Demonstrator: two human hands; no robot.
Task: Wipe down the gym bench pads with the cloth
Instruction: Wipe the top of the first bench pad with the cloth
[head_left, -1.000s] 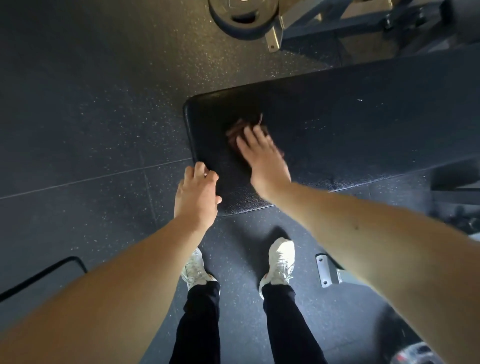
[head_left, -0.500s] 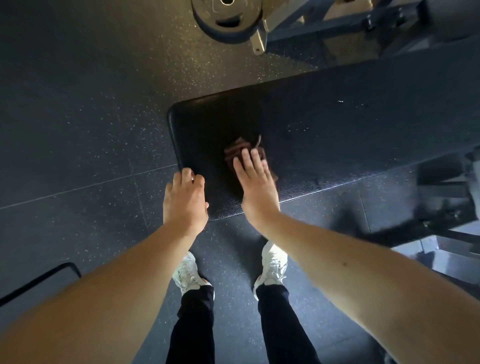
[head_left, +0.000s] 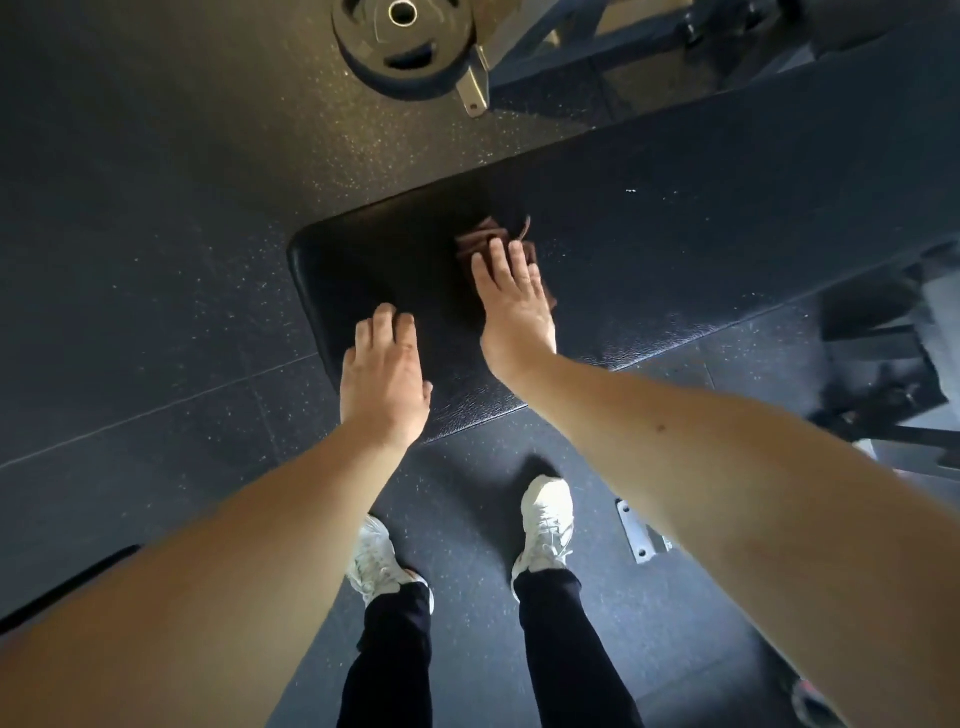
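A black textured bench pad (head_left: 675, 228) runs from the centre to the upper right. A dark brown folded cloth (head_left: 480, 240) lies on it near its left end. My right hand (head_left: 514, 306) lies flat on the cloth with straight fingers and hides most of it. My left hand (head_left: 384, 379) rests on the pad's near left corner, its fingers bent slightly onto the surface.
A weight plate (head_left: 402, 44) lies on the speckled rubber floor beyond the pad, beside a metal frame (head_left: 545, 47). More frame parts (head_left: 883, 364) stand at the right. A metal foot bracket (head_left: 641, 535) sits by my white shoes (head_left: 545, 525).
My right hand and the cloth have slid toward the pad's far side and a little right. My left hand has moved further onto the pad's corner.
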